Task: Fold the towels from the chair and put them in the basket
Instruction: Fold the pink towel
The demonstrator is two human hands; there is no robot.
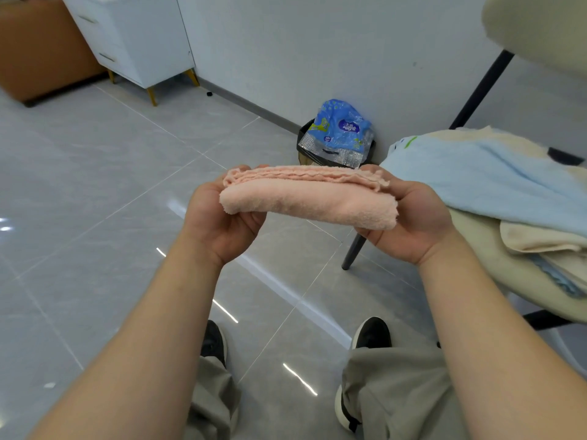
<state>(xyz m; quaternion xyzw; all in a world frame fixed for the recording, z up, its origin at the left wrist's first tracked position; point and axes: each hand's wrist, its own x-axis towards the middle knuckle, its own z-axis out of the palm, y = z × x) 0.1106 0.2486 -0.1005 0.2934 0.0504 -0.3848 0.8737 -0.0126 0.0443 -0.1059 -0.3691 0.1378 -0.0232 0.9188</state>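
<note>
A folded pink towel [309, 198] is held level in front of me, above the floor. My left hand [222, 222] grips its left end and my right hand [413, 217] grips its right end, fingers curled underneath. To the right, a cream chair [495, 265] carries a light blue towel [482, 185] spread on top and a beige towel [546, 236] beneath it. No basket for the towels is plainly visible.
A black bin [305, 147] with a blue plastic package [341, 131] on it stands by the wall behind the towel. A white cabinet [133, 36] and a brown sofa [41, 52] are at the far left. My feet are on the grey tiled floor [111, 201].
</note>
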